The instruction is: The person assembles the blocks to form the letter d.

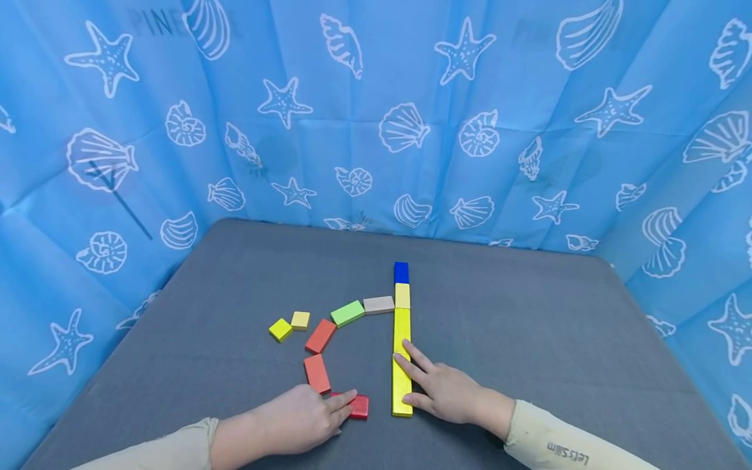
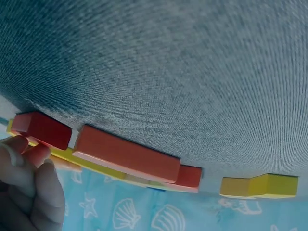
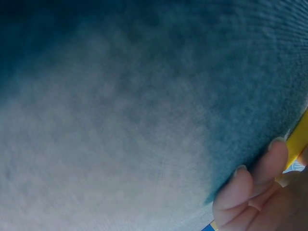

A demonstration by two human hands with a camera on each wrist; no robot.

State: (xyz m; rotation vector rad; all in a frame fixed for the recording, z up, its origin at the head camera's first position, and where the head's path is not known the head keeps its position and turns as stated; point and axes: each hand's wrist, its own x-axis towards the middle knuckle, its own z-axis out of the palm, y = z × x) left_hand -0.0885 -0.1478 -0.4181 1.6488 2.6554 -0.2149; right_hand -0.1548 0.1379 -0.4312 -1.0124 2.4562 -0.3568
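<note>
A red block (image 1: pixel 360 407) lies at the near end of a curve of blocks, and my left hand (image 1: pixel 302 418) holds it with the fingers over its left part. The left wrist view shows the fingertips against this red block (image 2: pixel 43 131). My right hand (image 1: pixel 455 391) rests its spread fingers and thumb on two long yellow blocks (image 1: pixel 402 382) lined end to end. Beyond these, a pale yellow block (image 1: pixel 402 296) and a blue block (image 1: pixel 401 273) continue the straight column. In the right wrist view, the fingers partly hide a yellow block (image 3: pixel 299 139).
The curve includes two orange-red blocks (image 1: pixel 317 374), a green block (image 1: pixel 348 313) and a beige block (image 1: pixel 378 305) beside the column. Outside it lie a bright yellow block (image 1: pixel 281 329) and a pale yellow cube (image 1: pixel 300 320). A blue shell-print curtain (image 1: pixel 376 130) surrounds the grey table (image 1: pixel 529 313).
</note>
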